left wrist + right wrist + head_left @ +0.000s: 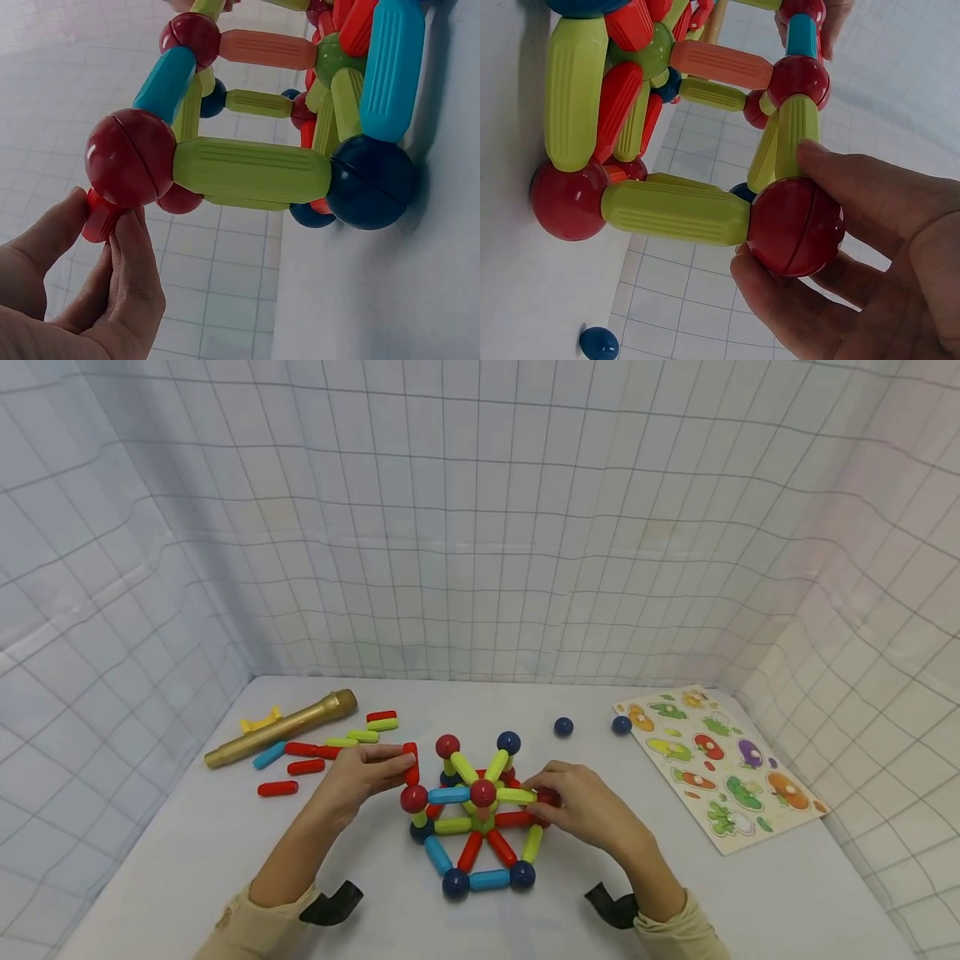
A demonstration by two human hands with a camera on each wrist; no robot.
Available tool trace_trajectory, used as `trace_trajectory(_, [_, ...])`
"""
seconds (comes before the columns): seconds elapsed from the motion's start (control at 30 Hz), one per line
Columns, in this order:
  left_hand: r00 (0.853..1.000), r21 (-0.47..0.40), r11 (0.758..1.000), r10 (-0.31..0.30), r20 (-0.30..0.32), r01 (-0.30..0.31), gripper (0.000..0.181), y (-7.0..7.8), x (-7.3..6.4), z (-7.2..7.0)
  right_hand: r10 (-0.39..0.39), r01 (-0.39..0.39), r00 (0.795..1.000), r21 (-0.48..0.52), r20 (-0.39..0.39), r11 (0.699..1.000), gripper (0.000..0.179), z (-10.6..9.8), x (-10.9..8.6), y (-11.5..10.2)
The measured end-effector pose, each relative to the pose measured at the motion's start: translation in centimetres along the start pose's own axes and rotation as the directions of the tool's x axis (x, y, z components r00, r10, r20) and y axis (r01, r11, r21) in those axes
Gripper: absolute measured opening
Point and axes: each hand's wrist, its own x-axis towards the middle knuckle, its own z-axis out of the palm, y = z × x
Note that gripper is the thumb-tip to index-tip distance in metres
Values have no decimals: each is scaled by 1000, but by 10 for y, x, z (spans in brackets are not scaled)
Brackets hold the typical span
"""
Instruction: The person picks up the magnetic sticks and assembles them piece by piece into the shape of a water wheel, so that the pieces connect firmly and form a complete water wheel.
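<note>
A structure of magnetic rods and balls (pixel 489 879) stands on the table between the hands, with a hexagon-like base and an upper level. My left hand (pixel 367 774) pinches a red rod (pixel 411 764) between thumb and fingers. The rod's end is right at the upper left red ball (pixel 131 157). On the other side, my right hand (pixel 581 802) holds the upper right red ball (pixel 795 225) with curled fingers. Its thumb lies against the yellow-green rod (pixel 798 135) that leads to the central red ball (pixel 483 792).
Loose red, blue and yellow-green rods (pixel 306 767) lie at the left, near a gold microphone-shaped stick (pixel 285 729) and a yellow piece (pixel 261 720). Two blue balls (pixel 563 726) sit behind, toward the right. A vegetable puzzle board (pixel 697 789) lies at the right.
</note>
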Motion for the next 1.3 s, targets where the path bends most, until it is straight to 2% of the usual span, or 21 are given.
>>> trace_trajectory(0.17, [1000, 34, 999, -18, 25, 17, 54, -1, 7, 4, -8, 8, 1000, -5, -4, 1000, 25, -1, 0, 0])
trace_trajectory(0.4, [992, 125, 992, -46, 119, 31, 52, 1, 16, 12, -10, 10, 1000, -1, 4, 1000, 25, 1, 1, 0])
trace_trajectory(0.67, [985, 181, 983, -69, 157, 40, 46, 2, 22, 17, -16, 16, 1000, 4, 8, 1000, 25, 3, 1, 1])
trace_trajectory(0.87, [975, 176, 984, -61, 213, 23, 46, 1, 26, 17, -19, 19, 1000, -4, 6, 1000, 25, 1, 1, 0])
trace_trajectory(0.97, [978, 225, 974, -61, 199, 15, 50, 1, 29, 15, -18, 18, 1000, -7, 7, 1000, 25, 0, 1, 0])
trace_trajectory(1.03, [983, 255, 967, -42, 180, -6, 52, 1, 33, 14, -19, 19, 1000, -6, 10, 1000, 25, 0, 2, 0])
trace_trajectory(1.13, [979, 261, 961, 38, 199, -90, 54, 1, 40, 15, -12, 12, 1000, 1, 19, 1000, 25, 0, 1, 0])
trace_trajectory(1.23, [953, 233, 954, 120, 278, -188, 54, 1, 47, 17, -6, 6, 1000, 11, 28, 1000, 26, -1, 1, 1])
trace_trajectory(1.3, [938, 224, 949, 146, 314, -223, 53, 0, 49, 19, -3, 2, 1000, 17, 21, 1000, 27, -2, 0, 3])
